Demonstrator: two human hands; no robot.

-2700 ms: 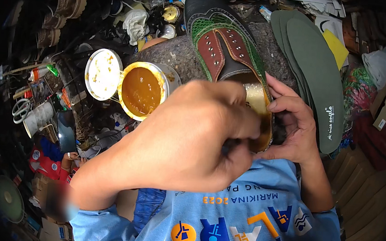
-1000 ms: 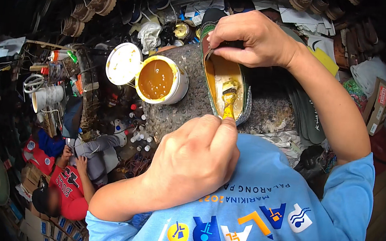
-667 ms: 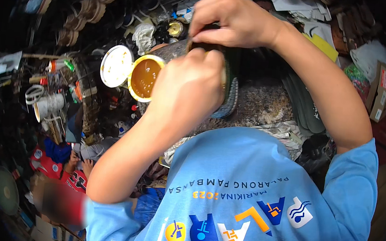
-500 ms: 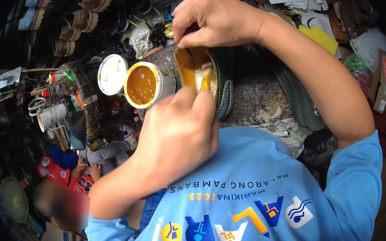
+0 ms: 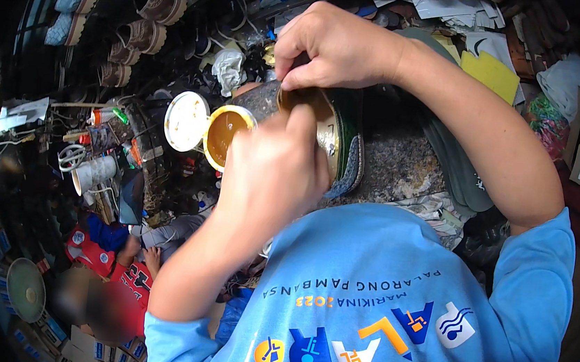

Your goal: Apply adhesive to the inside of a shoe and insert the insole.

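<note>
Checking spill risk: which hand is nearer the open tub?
Left. The left hand overlaps the right side of the tub in this view; the right hand is farther off, up and to the right, at the shoe.

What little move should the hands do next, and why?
Maybe the right hand could lift the edge of the shoe slightly: it's pinching that edge, the left hand is at the opening, and the inside beneath the pinch looks dark.
</note>
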